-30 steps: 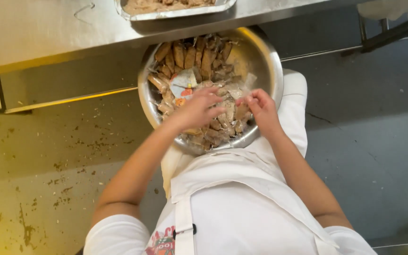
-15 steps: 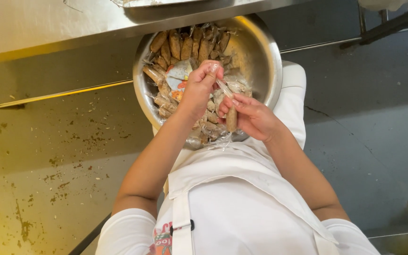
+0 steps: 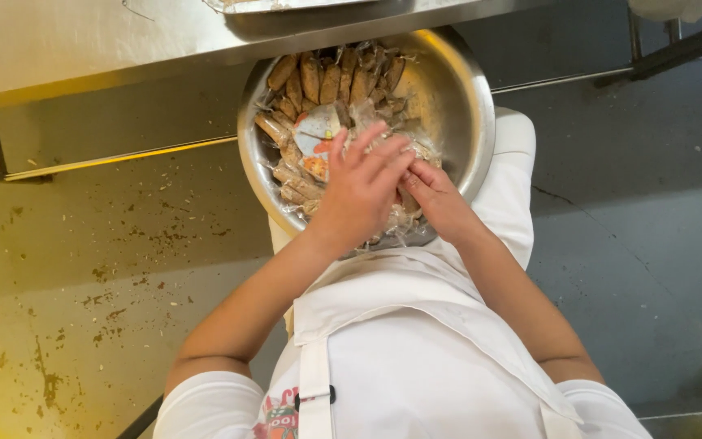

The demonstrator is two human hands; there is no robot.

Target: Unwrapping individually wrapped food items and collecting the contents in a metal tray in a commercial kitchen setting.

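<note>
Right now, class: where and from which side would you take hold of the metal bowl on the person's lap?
Probably grip the metal bowl by its rolled rim on the bare right side, coming from outside. The left hand and right hand cover the near edge, and brown food pieces crowd the left and far sides.

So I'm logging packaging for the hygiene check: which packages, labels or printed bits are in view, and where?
Printed paper piece: in the metal bowl among the brown food pieces, just beyond the left hand; irregular, pale with red-orange patches.
Apron print: bottom edge, on the white apron's chest; red, partly cut off.
</note>
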